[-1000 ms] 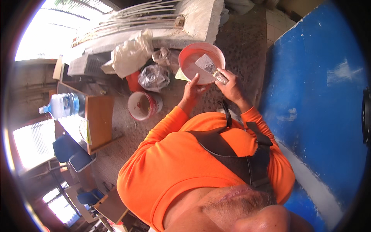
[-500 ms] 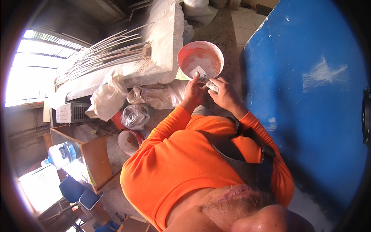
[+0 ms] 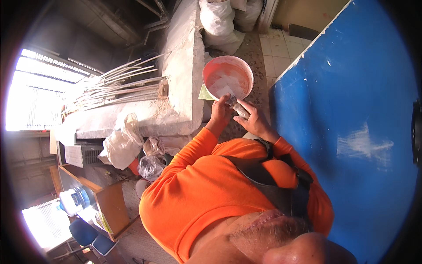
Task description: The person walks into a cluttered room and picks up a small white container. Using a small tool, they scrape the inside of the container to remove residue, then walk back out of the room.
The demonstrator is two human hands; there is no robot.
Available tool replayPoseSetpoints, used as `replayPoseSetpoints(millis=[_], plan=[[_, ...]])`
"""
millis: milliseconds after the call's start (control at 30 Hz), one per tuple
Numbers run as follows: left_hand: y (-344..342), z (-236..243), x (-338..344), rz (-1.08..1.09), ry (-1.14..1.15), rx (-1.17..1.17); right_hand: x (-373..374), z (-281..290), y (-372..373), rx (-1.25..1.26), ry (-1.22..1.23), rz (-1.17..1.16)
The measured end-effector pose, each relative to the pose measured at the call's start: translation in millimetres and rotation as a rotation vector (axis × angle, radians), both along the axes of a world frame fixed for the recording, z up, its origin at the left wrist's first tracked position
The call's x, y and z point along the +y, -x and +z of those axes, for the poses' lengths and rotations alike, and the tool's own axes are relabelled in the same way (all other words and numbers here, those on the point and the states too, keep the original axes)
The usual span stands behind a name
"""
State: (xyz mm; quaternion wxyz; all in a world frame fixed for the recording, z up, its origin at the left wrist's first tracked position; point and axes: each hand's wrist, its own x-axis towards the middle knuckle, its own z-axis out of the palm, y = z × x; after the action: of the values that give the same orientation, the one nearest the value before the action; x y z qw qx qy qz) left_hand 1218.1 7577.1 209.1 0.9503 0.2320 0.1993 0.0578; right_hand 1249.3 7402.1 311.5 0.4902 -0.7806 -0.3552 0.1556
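A pinkish-red bucket point(image 3: 247, 81), with whitish powder or paste inside, is just ahead of my hands. My left hand point(image 3: 220, 115) is closed at the bucket's near rim, thumb over the edge; its other fingers are mostly hidden. Fingers of my right hand point(image 3: 257, 123) wrap the pale, crusted handle of a trowel point(image 3: 240, 108). The trowel slants over the rim, close to my left thumb, and its whitish blade points into the bucket. A green-yellow flat piece point(image 3: 205, 93) shows beside the bucket's left side.
To the left runs a rough concrete slab point(image 3: 182, 105) with long thin rods point(image 3: 127, 92) on it. White sacks point(image 3: 217, 20) stand beyond the bucket. A large blue panel point(image 3: 351, 114) fills the right side. Plastic bags point(image 3: 121, 147) and a wooden cabinet point(image 3: 112, 209) are at lower left.
The slab, sacks and blue panel have shifted downward in view, showing more floor ahead. The bucket and both hands sit slightly lower; the trowel's handle shows more fully and its blade less.
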Motion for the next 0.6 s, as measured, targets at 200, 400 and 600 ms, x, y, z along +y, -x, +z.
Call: replayPoseSetpoints(millis=[200, 400, 600], plan=[[-102, 11, 3, -0.018, -0.045, 0.047, -4, -31, -111, 0.234, -0.131, 0.017], [-229, 10, 3, -0.072, -0.041, 0.080, -17, -41, -244, 0.385, -0.179, 0.037], [-346, 25, -5, -0.218, -0.113, -0.018, -39, -16, -359, 0.429, -0.139, 0.034]])
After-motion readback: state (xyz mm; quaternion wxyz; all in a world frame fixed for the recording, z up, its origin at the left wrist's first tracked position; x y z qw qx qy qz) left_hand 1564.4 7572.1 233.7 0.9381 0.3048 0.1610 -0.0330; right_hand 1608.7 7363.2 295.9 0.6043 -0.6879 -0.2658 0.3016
